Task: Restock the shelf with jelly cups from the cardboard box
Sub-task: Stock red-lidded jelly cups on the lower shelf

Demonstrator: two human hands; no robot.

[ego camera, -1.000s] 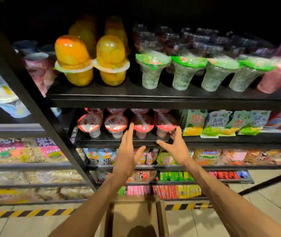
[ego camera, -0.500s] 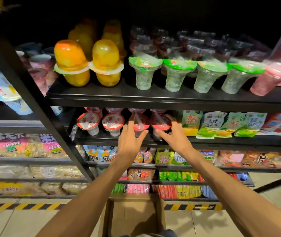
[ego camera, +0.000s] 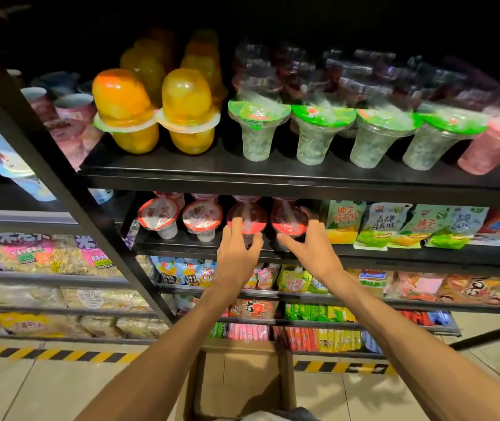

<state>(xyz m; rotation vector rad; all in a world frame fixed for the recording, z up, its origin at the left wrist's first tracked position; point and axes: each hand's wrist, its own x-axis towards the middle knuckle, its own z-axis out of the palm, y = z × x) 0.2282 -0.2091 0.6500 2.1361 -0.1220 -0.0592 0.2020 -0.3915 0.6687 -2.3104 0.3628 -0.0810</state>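
Dim shop aisle, black metal shelf (ego camera: 273, 249) at chest height. You had both hands on the red-lidded jelly cups there: left hand (ego camera: 238, 253) with fingers laid against the third cup (ego camera: 247, 215), right hand (ego camera: 309, 247) cupping the fourth cup (ego camera: 288, 218); whether either truly gripped, cannot tell. Step judged: seating cups in the row. Cardboard box (ego camera: 242, 381) sat on the floor below; next move likely a reach down for more.
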